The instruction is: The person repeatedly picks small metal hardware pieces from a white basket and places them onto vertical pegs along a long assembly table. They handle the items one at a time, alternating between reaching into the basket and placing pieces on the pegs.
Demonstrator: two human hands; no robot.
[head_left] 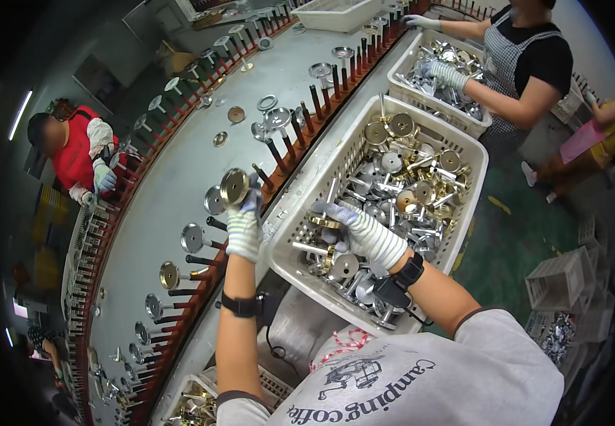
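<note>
My left hand [243, 228], in a striped knit glove, is raised beside the row of dark pegs. Its fingers are closed round a gold disc-headed metal part [235, 186], whose round face is turned up. A silver disc-headed part [213, 201] sits just behind it on the row. My right hand [370, 236], gloved alike, reaches into a white plastic crate [296, 186] heaped with silver and gold disc-headed parts on stems. Its fingers curl at another gold disc-headed part [324, 222], gripping it by the look of it; the fingertips are partly hidden.
A curved grey table [179, 156] carries rows of red-based pegs, many topped with discs. Loose discs [236, 114] lie on it. A co-worker in a checked apron [500, 57] handles parts in a second crate [399, 84]. Another in red [80, 153] stands across. More crates [556, 280] stand right.
</note>
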